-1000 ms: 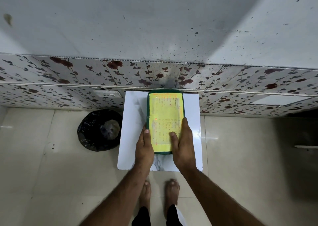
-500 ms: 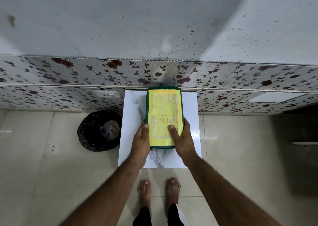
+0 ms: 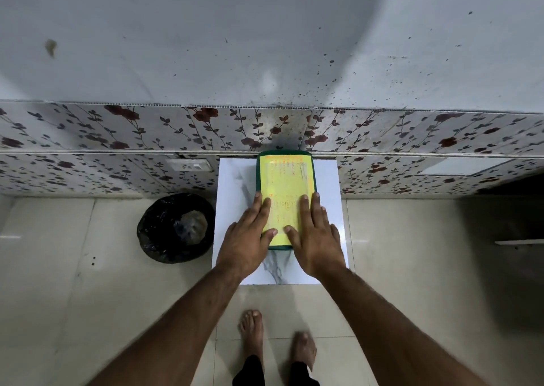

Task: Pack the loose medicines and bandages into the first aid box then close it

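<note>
The left hand (image 3: 250, 235) and right hand (image 3: 313, 235) lie flat, fingers spread, on the near end of the first aid box (image 3: 285, 185); it is green-rimmed, yellow-labelled, lid shut, lying on a white table (image 3: 235, 185) against the wall.

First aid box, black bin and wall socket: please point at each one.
first aid box (image 3: 284, 176), head view, yellow lid label.
black bin (image 3: 164, 238), head view, bag's left side.
wall socket (image 3: 188, 166), head view, white faceplate.

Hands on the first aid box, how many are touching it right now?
2. The left hand lies flat over the box's near-left edge, and the right hand lies flat over its near-right edge. Both press on the yellow lid of the green first aid box, which sits on the white table.
</note>
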